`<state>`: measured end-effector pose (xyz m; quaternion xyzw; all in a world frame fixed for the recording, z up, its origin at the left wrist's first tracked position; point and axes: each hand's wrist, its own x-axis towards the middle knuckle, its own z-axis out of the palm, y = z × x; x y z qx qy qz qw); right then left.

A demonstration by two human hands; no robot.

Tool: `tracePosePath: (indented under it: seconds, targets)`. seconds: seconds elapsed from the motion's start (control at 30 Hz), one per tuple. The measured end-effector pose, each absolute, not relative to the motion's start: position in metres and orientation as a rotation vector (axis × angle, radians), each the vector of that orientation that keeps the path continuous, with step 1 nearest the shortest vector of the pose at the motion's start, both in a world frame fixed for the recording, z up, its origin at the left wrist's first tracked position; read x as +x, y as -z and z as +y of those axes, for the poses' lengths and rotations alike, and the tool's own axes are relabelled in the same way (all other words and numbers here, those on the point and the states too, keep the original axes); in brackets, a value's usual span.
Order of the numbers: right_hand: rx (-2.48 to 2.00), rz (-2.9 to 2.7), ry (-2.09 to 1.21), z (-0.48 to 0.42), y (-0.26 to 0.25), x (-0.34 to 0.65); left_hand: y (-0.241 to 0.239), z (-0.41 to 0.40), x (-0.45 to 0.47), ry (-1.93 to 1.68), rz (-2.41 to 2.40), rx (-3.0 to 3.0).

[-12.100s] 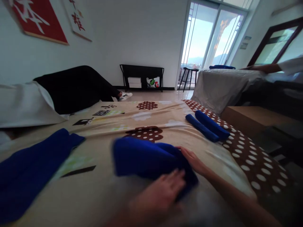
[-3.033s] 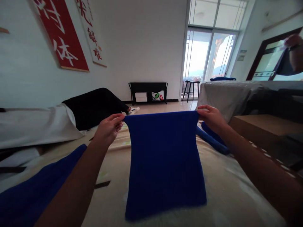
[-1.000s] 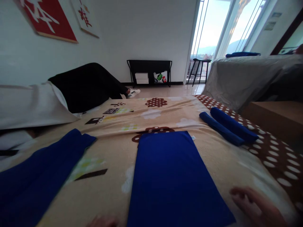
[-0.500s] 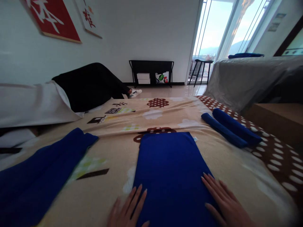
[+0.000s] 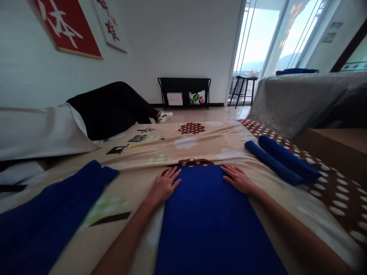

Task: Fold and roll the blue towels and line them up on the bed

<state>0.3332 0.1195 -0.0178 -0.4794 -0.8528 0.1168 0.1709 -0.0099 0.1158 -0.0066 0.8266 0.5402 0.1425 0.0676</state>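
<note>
A blue towel lies flat, in a long strip, on a beige patterned blanket in front of me. My left hand rests at the towel's far left corner, fingers spread and pointing away from me. At the far right corner my right hand lies flat, its fingers stretched over the edge of the cloth. Neither hand grips anything. The near end of the towel runs out of the bottom of the view.
To the left lies another blue cloth. Two rolled blue towels sit at the right. Beyond them stands a grey covered table. A person in black trousers sits at the left. A black rack stands by the wall.
Both my hands have slid forward along the towel's sides, from near its lower part to its far corners. My forearms now show. The rolled towels and the other cloth have stayed in place.
</note>
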Motion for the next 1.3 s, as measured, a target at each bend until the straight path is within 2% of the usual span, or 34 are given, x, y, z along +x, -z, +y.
tracePosePath:
  seconds: [0.23, 0.4, 0.83, 1.07, 1.17, 1.3]
  targets:
    - [-1.499, -2.117, -0.304, 0.144, 0.039, 0.385, 0.022, 0.139, -0.051, -0.801, 1.803, 2.237]
    - [-1.510, -1.990, -0.271, 0.161, 0.044, 0.384, 0.024, 0.154, -0.048, -0.877, 1.838, 2.119]
    - [-1.558, -1.918, 0.034, 0.177, 0.036, 0.372, 0.009, 0.175, -0.037, -0.892, 1.950, 2.138]
    - [-1.593, -1.939, 0.052, 0.172, 0.028, 0.371, -0.001, 0.163, -0.021, -0.833, 2.108, 2.191]
    - [-1.514, -2.059, 0.018, 0.156, 0.022, 0.339, -0.011, 0.144, 0.008, -0.787, 1.953, 2.401]
    - [-1.344, -2.352, -0.117, 0.135, 0.024, 0.285, -0.004, 0.123, 0.050, -0.514, 1.592, 2.657]
